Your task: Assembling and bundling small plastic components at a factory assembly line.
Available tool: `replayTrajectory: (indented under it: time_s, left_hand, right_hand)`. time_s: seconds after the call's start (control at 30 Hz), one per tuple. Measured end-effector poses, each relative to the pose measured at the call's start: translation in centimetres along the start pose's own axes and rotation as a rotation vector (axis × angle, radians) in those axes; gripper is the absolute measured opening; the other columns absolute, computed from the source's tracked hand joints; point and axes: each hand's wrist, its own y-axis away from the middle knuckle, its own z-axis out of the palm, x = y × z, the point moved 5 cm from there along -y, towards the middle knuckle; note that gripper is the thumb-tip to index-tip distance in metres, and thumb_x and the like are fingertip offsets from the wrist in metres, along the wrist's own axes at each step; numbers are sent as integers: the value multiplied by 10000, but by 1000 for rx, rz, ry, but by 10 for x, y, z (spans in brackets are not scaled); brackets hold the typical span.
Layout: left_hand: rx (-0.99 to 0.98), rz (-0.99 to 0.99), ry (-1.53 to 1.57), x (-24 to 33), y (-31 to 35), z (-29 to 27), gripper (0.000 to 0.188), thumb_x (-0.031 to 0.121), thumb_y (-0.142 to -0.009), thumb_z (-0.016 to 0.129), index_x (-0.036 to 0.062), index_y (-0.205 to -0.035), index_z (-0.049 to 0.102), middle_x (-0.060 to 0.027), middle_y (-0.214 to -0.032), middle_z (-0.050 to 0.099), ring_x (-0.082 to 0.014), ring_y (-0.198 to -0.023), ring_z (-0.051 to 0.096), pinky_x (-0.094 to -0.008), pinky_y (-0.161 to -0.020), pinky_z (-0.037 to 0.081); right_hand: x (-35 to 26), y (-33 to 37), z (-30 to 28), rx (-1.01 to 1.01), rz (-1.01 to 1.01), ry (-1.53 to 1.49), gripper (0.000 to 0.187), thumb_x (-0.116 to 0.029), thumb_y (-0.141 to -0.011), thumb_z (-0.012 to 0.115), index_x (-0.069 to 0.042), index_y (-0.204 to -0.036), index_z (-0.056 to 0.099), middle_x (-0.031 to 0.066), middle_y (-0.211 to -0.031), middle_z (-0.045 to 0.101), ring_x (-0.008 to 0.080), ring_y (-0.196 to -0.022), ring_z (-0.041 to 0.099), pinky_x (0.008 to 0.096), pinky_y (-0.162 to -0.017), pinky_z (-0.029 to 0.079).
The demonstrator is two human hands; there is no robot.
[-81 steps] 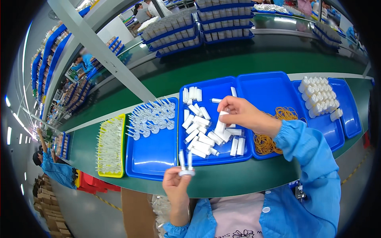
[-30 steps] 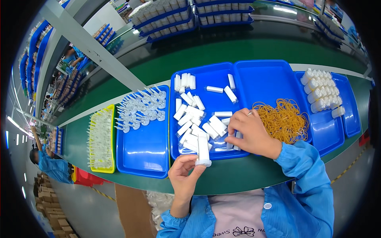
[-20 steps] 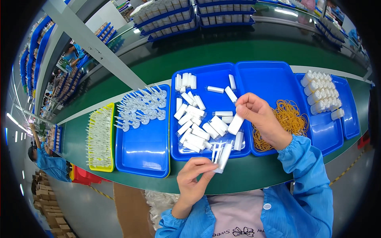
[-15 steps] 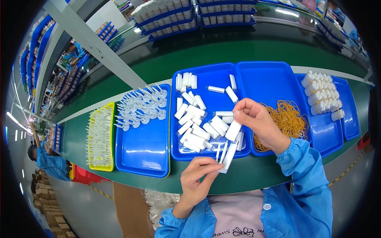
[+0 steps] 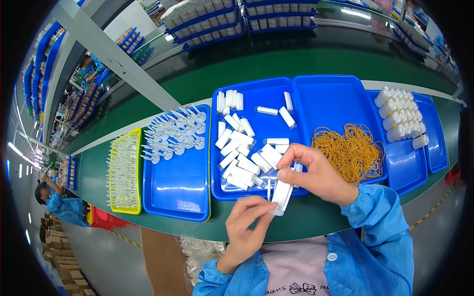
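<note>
1. The left hand (image 5: 247, 228) pinches the base of a small white assembly (image 5: 281, 195) between thumb and fingertips; those fingers cover most of the base.
2. The right hand (image 5: 316, 172) has thumb and forefinger closed on the assembly's upper end, hiding its top, so how many tubes it carries is hard to tell. One slim white post (image 5: 269, 189) stands free at its left side.
3. The assembly is held just above the near edge of the middle blue tray (image 5: 270, 129), where the right hand blocks the lower right corner.
4. Loose white tubes (image 5: 242, 175), smooth and matte with clear filmy ends, lie jumbled in that tray.
5. To its right, a tangle of thin, glossy tan rubber bands (image 5: 351, 153) fills the near part of another blue tray (image 5: 330, 104); the right wrist overlaps its lower edge.
6. Farther right are rows of white wrapped bundles (image 5: 399, 116), their contents unclear.
7. On the left, translucent spiked discs (image 5: 177, 135) crowd a blue tray's far end, beside a yellow tray of slender whitish pieces (image 5: 124, 172), too small to separate.
8. A grey metal post (image 5: 123, 66) slants across the green counter (image 5: 94, 172), cutting off some background.
</note>
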Motion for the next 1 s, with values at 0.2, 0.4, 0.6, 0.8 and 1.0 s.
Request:
replayTrajectory:
  time_s: [0.2, 0.4, 0.6, 0.8, 1.0]
  left_hand:
    - [140, -184, 200, -20, 12, 2, 292, -14, -803, 718, -40, -1074, 611, -127, -1044, 625, -194, -930, 630, -307, -835, 516]
    - [234, -344, 549, -49, 22, -15, 205, -53, -860, 652, -30, -1057, 602, -70, -1067, 576, -143, -941, 621, -264, -824, 503]
    - [269, -302, 537, -48, 20, -24, 198, -34, -865, 655, -31, -1062, 629, -67, -1095, 561, -121, -926, 592, -238, -805, 481]
    - [234, -295, 487, -45, 22, -26, 165, 6, -880, 657, -34, -1039, 673, -74, -1086, 567, -120, -926, 572, -233, -803, 468]
    - [169, -256, 462, -39, 17, -20, 167, 27, -884, 655, -35, -1037, 683, -87, -1064, 577, -149, -963, 563, -255, -839, 453]
  right_hand:
    - [-12, 10, 13, 27, -125, 156, 193, -207, -896, 670, -23, -933, 623, 62, -917, 639, 150, -896, 589, 284, -807, 456]
    - [1, -20, -6, 119, -343, 1130, 248, -279, -886, 602, -47, -839, 679, 117, -864, 608, 288, -899, 556, 411, -795, 384]
    - [38, -33, -4, 103, -310, 1342, 204, -263, -782, 700, -87, -879, 665, 67, -851, 619, 272, -895, 555, 402, -758, 365]
    - [24, -35, -17, 110, -155, 640, 237, -126, -813, 687, -81, -1032, 608, 71, -821, 617, 264, -864, 595, 389, -712, 450]
    - [0, -19, -9, 12, -420, 838, 214, -57, -852, 635, -96, -1062, 658, 114, -1054, 591, 294, -922, 605, 380, -750, 499]
